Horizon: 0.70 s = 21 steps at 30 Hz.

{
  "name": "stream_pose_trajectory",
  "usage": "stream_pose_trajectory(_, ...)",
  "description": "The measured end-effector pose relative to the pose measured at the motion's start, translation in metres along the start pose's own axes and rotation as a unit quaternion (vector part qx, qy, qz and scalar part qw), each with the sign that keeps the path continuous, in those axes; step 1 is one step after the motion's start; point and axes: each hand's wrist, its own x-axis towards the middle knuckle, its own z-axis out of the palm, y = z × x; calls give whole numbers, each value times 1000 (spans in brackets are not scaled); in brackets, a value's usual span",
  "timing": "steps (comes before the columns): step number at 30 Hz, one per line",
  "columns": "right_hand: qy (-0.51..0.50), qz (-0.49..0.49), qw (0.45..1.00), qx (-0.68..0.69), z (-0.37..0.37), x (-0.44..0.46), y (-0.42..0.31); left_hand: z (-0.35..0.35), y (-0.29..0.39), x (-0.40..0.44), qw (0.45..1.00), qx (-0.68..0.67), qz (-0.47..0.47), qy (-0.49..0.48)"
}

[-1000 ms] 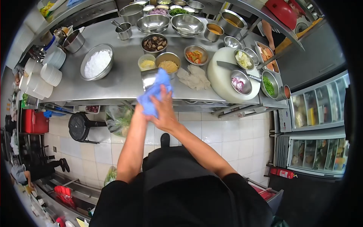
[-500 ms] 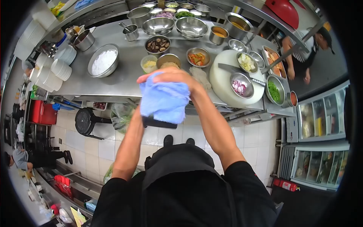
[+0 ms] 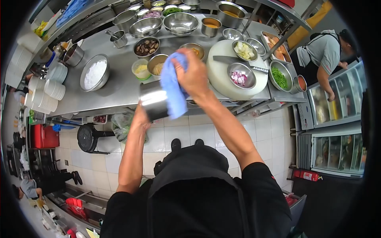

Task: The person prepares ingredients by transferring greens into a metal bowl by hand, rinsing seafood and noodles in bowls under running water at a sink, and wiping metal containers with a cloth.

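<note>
A shiny metal pot (image 3: 154, 101) is tilted on its side in front of the counter's edge, slightly blurred. My left hand (image 3: 141, 117) grips it from below and the left. My right hand (image 3: 193, 75) is closed on a blue cloth (image 3: 174, 85), which hangs against the pot's right end. Just beyond the hands stand a tub of yellow food (image 3: 140, 69), a bowl of pale brown food (image 3: 158, 69) and a bowl partly hidden by my right hand.
On the steel counter (image 3: 119, 89) are a bowl of white powder (image 3: 95, 74) and a round white board (image 3: 222, 81) with a knife (image 3: 228, 60) and bowls. A co-worker (image 3: 325, 55) reaches to a fridge at the right. A black stool (image 3: 86, 137) stands below.
The pot has turned to lie sideways, and the cloth has moved from over it to its right end with my right hand. The co-worker has moved to the fridge.
</note>
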Motion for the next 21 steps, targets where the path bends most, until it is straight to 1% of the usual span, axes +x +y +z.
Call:
stream_pose_trajectory(1, 0, -3, 1000, -1, -8, 5, -4, 14, 1, 4, 985, 102, 53, 130)
stream_pose_trajectory(2, 80, -18, 996, 23, -16, 5, -12, 28, -3, 4, 939, 197, 103, 264)
stream_pose_trajectory(3, 157, -29, 986, 49, -18, -1, -18, 28, -5, 5, 915, 208, 99, 331)
stream_pose_trajectory(4, 153, -29, 986, 54, -11, -14, -20, 25, -8, 9, 913, 207, 100, 337)
stream_pose_trajectory(5, 26, -152, 988, 18, 2, -35, -15, 21, -14, 16, 892, 270, 163, 323)
stream_pose_trajectory(6, -97, -269, 958, -23, 15, -56, -5, 20, -16, 22, 866, 331, 224, 301)
stream_pose_trajectory(7, -236, -235, 937, -103, 30, -86, 24, 42, 3, 18, 880, 366, 49, 298)
stream_pose_trajectory(8, -368, -186, 893, -182, 37, -113, 46, 44, -4, 17, 884, 369, 45, 282)
stream_pose_trajectory(9, -376, -116, 910, -127, 33, -121, 44, 43, -10, 14, 833, 475, 124, 256)
stream_pose_trajectory(10, -375, -52, 923, -74, 30, -120, 45, 42, -12, 17, 764, 567, 211, 223)
stream_pose_trajectory(11, -371, -70, 920, -108, 26, -114, 39, 55, 3, 12, 832, 491, 135, 219)
stream_pose_trajectory(12, -369, -76, 916, -136, 20, -113, 24, 63, 15, -2, 885, 413, 41, 212)
stream_pose_trajectory(13, -331, 65, 940, 47, 10, -109, 8, 52, 13, -19, 897, 379, 120, 191)
stream_pose_trajectory(14, -270, 183, 917, 228, 6, -100, -1, 45, 11, -27, 902, 339, 209, 169)
stream_pose_trajectory(15, -265, 291, 821, 414, 16, -97, -4, 37, -7, -23, 927, 277, 230, 104)
stream_pose_trajectory(16, -250, 383, 672, 582, 27, -105, -11, 32, -29, -20, 946, 211, 240, 47)
stream_pose_trajectory(17, -216, 335, 729, 557, 28, -118, -29, 48, -35, -15, 964, 34, 257, 64)
stream_pose_trajectory(18, -183, 280, 781, 527, 27, -123, -44, 40, -33, -14, 963, -33, 265, 26)
stream_pose_trajectory(19, -155, 55, 914, 370, 35, -133, -35, 17, -27, -15, 979, -30, 185, 84)
stream_pose_trajectory(20, -155, 57, 915, 368, 40, -144, -8, 2, -26, -16, 983, -32, 107, 143)
stream_pose_trajectory(21, -248, -87, 943, 201, 45, -151, 26, 24, -13, -12, 980, 34, 62, 187)
